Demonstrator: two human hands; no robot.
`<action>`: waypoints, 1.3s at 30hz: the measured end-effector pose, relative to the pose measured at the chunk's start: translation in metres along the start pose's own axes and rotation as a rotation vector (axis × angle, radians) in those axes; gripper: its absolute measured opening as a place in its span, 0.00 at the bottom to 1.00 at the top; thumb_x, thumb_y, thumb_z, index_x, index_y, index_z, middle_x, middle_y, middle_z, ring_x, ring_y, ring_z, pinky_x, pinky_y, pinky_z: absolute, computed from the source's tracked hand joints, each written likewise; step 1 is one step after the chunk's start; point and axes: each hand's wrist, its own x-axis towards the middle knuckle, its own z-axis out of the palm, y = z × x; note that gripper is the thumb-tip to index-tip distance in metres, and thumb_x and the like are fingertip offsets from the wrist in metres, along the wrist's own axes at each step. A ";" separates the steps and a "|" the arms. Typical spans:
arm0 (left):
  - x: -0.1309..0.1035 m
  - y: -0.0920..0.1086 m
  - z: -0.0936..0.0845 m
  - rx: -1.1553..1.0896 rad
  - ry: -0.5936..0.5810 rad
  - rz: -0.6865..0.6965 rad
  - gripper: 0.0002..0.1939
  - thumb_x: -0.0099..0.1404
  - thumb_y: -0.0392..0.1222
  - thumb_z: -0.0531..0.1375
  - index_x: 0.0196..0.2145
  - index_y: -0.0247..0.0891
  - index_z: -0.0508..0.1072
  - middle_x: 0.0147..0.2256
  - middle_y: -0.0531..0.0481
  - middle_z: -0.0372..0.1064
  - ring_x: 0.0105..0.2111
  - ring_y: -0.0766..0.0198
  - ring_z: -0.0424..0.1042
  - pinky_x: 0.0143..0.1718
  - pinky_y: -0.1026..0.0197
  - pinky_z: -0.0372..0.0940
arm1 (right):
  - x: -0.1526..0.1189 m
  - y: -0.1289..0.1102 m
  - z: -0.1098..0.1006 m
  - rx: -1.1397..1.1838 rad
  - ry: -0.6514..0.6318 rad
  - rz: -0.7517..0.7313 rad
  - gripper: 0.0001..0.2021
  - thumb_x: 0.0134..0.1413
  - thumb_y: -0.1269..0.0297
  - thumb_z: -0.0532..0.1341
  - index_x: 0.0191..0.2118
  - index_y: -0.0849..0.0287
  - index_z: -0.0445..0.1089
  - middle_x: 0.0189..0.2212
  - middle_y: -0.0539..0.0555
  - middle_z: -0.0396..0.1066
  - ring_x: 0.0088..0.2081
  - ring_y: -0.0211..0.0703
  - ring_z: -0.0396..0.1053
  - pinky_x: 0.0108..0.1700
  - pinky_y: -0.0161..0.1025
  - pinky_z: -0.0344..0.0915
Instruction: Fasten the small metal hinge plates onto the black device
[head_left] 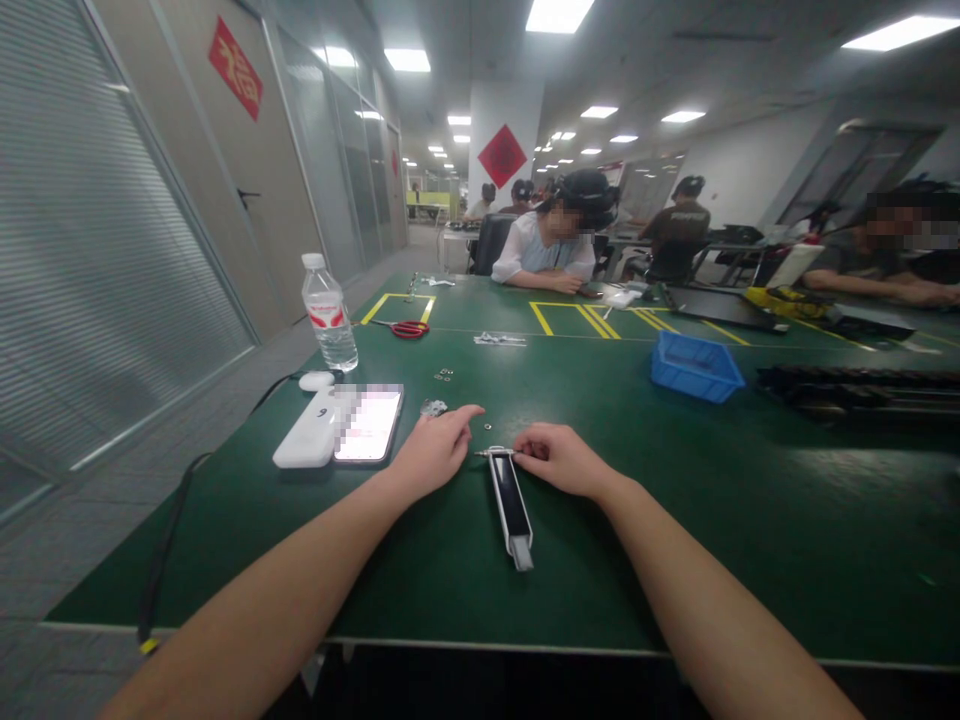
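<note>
On the green table (585, 600) lies a slim white device with a dark face (511, 500), a grey piece sticking out at its near end. A thin metal rod (484, 453) crosses its far end. My right hand (559, 458) has its fingertips pinched at the rod's right end; what they hold is mostly hidden. My left hand (439, 450) is left of the device, index finger stretched out and the others partly curled, holding nothing visible. A small ring (487, 427) lies between the hands. Beside my left hand is a small silvery part (433, 408).
A lit phone (369, 425), white power bank (306, 430) and water bottle (328, 315) stand at left. Small metal bits (444, 375) and red-handled scissors (409, 328) lie farther back. A blue bin (696, 366) and black equipment (862, 395) are at right. A person (555, 240) sits opposite.
</note>
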 end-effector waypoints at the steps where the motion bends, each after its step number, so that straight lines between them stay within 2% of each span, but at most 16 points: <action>1: 0.000 -0.001 0.000 -0.008 0.003 0.000 0.21 0.62 0.30 0.52 0.53 0.37 0.64 0.37 0.48 0.73 0.37 0.61 0.71 0.41 0.58 0.62 | 0.000 0.000 0.000 0.001 0.001 0.002 0.04 0.51 0.69 0.60 0.32 0.61 0.72 0.24 0.49 0.65 0.25 0.33 0.60 0.30 0.33 0.58; 8: -0.001 -0.008 0.006 -0.047 0.018 0.078 0.20 0.56 0.28 0.54 0.47 0.37 0.69 0.33 0.50 0.71 0.35 0.62 0.70 0.41 0.58 0.63 | 0.000 -0.002 -0.001 0.000 -0.003 -0.001 0.04 0.51 0.69 0.60 0.32 0.61 0.72 0.25 0.49 0.65 0.25 0.34 0.60 0.30 0.33 0.59; 19: -0.002 -0.006 0.004 -0.044 0.046 0.209 0.19 0.53 0.25 0.54 0.42 0.35 0.71 0.36 0.48 0.70 0.37 0.61 0.69 0.41 0.59 0.62 | 0.000 0.001 0.000 -0.003 0.004 -0.011 0.04 0.52 0.68 0.60 0.32 0.61 0.72 0.24 0.49 0.64 0.25 0.33 0.59 0.30 0.33 0.58; 39: -0.002 -0.009 0.006 -0.078 -0.009 0.240 0.15 0.54 0.27 0.54 0.39 0.36 0.71 0.33 0.50 0.71 0.34 0.63 0.70 0.40 0.59 0.62 | 0.000 0.001 0.000 -0.004 0.008 -0.013 0.04 0.52 0.68 0.60 0.32 0.61 0.73 0.24 0.49 0.65 0.25 0.34 0.60 0.30 0.33 0.58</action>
